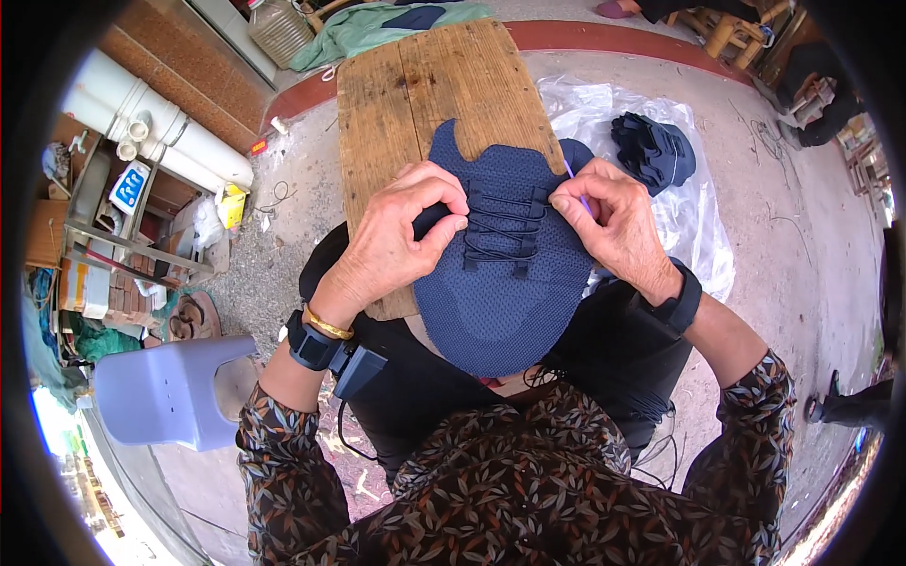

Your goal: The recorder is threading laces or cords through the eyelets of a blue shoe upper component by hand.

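You have the blue upper [505, 325] in the centre of the frame; its top part lies over the wooden bench [377, 113], and its lower part is over your lap. Its long axis goes nearly up and down in the frame. The broad, rounded end points to the lower edge, and the notched end, with a curved horn at left, points to the upper edge. The black lace [500, 231] crosses from side to side, in the middle of the upper.

Your left hand [406, 226] is at the left side of the lacing; in its grip, thumb and forefinger are together, but what is between the tips you cannot tell. Your right hand [613, 217] is at the right side of the lacing, and its grip is closed on a thin purple stick [586, 205].

At the upper right of the frame, a dark blue stack [651, 151] rests on a clear plastic sheet [703, 226]. A lilac stool [156, 391] stands at the lower left.
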Action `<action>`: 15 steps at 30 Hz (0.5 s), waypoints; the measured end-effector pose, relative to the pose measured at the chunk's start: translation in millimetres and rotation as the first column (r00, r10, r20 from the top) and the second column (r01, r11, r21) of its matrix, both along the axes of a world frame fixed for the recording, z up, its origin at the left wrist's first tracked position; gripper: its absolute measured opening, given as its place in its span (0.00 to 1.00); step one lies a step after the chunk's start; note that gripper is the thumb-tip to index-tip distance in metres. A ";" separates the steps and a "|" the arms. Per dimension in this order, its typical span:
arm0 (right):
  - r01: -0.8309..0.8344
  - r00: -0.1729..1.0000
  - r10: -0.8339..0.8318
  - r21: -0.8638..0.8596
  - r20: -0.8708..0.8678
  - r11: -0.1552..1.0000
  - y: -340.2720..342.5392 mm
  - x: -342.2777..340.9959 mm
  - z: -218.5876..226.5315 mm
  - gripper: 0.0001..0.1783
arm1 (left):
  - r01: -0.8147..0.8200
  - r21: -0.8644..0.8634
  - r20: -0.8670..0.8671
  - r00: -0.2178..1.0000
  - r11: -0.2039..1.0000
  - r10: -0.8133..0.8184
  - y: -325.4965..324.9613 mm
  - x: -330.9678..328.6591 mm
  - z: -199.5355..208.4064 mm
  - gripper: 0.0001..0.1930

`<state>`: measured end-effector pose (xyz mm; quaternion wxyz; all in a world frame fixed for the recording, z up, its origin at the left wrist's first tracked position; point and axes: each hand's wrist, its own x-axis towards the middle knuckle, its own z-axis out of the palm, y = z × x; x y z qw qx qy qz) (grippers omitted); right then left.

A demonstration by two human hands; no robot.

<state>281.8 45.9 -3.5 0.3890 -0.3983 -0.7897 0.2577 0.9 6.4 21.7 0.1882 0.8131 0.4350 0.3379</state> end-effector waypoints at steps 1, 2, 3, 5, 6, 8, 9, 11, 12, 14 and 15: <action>-0.002 1.000 0.002 -0.002 -0.004 1.000 -1.1 -2.4 1.6 0.05 | 0.027 -0.016 0.010 1.000 1.000 -0.027 1.4 -2.0 -0.1 0.06; 0.000 1.000 0.000 -0.002 -0.003 1.000 -1.0 -2.6 1.6 0.05 | 0.030 -0.015 0.011 1.000 0.999 -0.029 3.4 -2.0 0.7 0.06; -0.001 1.000 0.001 -0.001 -0.005 1.000 -1.0 -3.0 1.6 0.05 | 0.070 -0.009 -0.033 0.997 0.998 -0.070 5.6 -2.9 2.8 0.06; 0.005 1.000 -0.005 0.000 -0.004 1.000 -1.4 -3.6 2.5 0.05 | 0.116 -0.006 -0.075 0.990 0.993 -0.116 8.5 -3.2 8.1 0.06; 0.016 1.000 -0.016 -0.010 -0.001 1.000 -1.8 -4.0 3.4 0.05 | 0.136 -0.011 -0.122 0.983 0.991 -0.137 9.5 -2.9 11.7 0.06; 0.035 0.999 -0.035 -0.016 0.010 0.999 -2.3 -4.2 4.3 0.05 | 0.163 -0.012 -0.161 0.973 0.987 -0.163 11.1 -1.2 15.8 0.06; 0.031 1.000 -0.031 -0.008 0.005 0.999 -3.0 -4.3 3.4 0.05 | 0.155 -0.051 -0.189 0.968 0.987 -0.162 10.3 0.2 16.3 0.06; 0.026 1.000 -0.026 -0.009 -0.014 1.000 -4.0 -5.5 2.1 0.05 | 0.150 -0.086 -0.205 0.965 0.985 -0.165 9.8 3.2 17.7 0.05; 0.028 1.000 -0.028 -0.009 -0.001 1.000 -5.1 -5.0 2.6 0.05 | 0.142 -0.094 -0.244 0.956 0.985 -0.161 10.0 4.6 18.7 0.05; 0.048 0.998 -0.049 0.040 0.030 0.998 -7.8 -5.0 3.5 0.05 | 0.130 -0.101 -0.273 0.950 0.986 -0.153 10.9 4.8 19.7 0.05; 0.051 0.997 -0.054 0.058 0.051 0.997 -8.0 -3.9 3.0 0.04 | 0.153 -0.109 -0.274 0.945 0.982 -0.178 10.7 3.9 20.0 0.06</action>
